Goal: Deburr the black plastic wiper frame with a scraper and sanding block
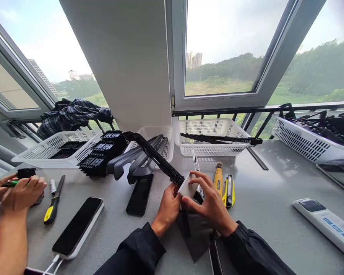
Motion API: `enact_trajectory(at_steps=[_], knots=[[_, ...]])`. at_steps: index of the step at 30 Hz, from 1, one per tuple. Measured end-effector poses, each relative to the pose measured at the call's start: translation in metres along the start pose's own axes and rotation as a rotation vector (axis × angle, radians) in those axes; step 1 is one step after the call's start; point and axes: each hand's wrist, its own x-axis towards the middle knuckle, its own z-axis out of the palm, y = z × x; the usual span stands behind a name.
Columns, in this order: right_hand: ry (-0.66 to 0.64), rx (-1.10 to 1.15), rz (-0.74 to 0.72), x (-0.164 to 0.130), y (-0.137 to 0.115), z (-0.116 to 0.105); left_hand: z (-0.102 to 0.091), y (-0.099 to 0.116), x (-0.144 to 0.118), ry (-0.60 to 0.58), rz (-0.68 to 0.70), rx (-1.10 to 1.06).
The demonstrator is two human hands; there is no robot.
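My left hand (166, 208) is closed around the near end of a long black plastic strip (153, 154), which slants up to the left over several grey-black trim pieces (141, 158). At that end sits a small white block (187, 186), touching the strip or right beside it. The thumb and fingers of my right hand (210, 202) grip the block. Below my hands hangs or lies a dark grey sheet (195, 233), partly hidden by them. Just right of my right hand are a yellow tool (218, 179) and a yellow utility knife (229, 191).
White baskets (215, 151) line the window side, one bearing black strips. A black phone (139, 194), a charging phone (78, 227), a yellow-black file-like tool (54, 200) and a white device (326, 225) lie around. At left, another person's hands (23, 194) hold a black part.
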Motion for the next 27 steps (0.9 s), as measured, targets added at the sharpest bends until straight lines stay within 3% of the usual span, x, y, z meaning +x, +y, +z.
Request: enact_trajectory(at_steps=[6,14,21,27], knots=[[0.043,0.019,0.013,0.001,0.005,-0.001,-0.001,-0.012,-0.008,-0.071,-0.155,0.096],[0.008,0.008,-0.146,0.001,-0.006,-0.006,0.0,-0.001,-0.007,-0.044,-0.043,0.122],[0.036,0.012,-0.088,0.004,-0.001,-0.005,0.002,-0.003,-0.009,-0.082,-0.166,0.092],[0.02,0.038,-0.088,0.001,-0.002,-0.002,0.0,-0.001,-0.007,-0.067,-0.087,0.208]])
